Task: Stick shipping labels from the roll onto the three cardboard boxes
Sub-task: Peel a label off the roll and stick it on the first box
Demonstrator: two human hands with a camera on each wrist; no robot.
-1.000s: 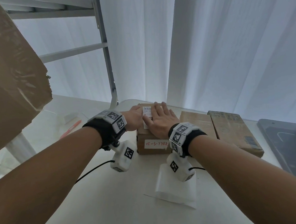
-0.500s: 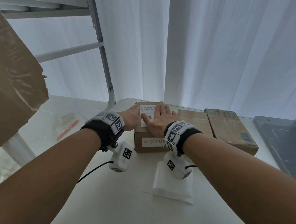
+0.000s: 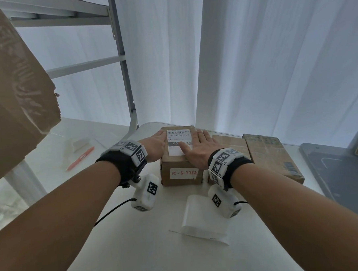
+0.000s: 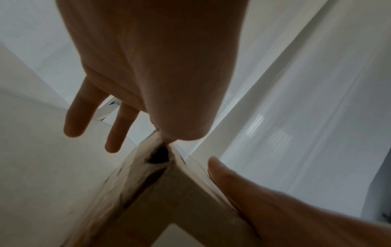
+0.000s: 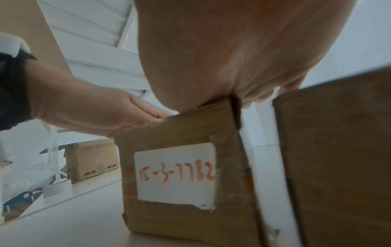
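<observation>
A small cardboard box (image 3: 182, 177) stands at mid-table, a white sticker with red handwriting (image 5: 175, 175) on its near face. A printed shipping label (image 3: 177, 142) lies on its top. My left hand (image 3: 154, 146) rests flat on the top's left edge, fingers straight. My right hand (image 3: 200, 149) lies flat on the right half of the top, with the thumb on the label's lower right corner. Two flatter cardboard boxes (image 3: 229, 142) (image 3: 273, 156) lie side by side to the right. The white label stock (image 3: 202, 217) sits in front, under my right wrist.
A big cardboard box (image 3: 14, 93) looms at the upper left beside a metal shelf frame (image 3: 124, 75). An orange pen (image 3: 81, 159) lies on the left surface. A dark grey panel (image 3: 343, 171) borders the white table (image 3: 139, 253) on the right. White curtains hang behind.
My right hand has slid rightward across the box top, uncovering most of the label. The left hand has stayed at the left edge.
</observation>
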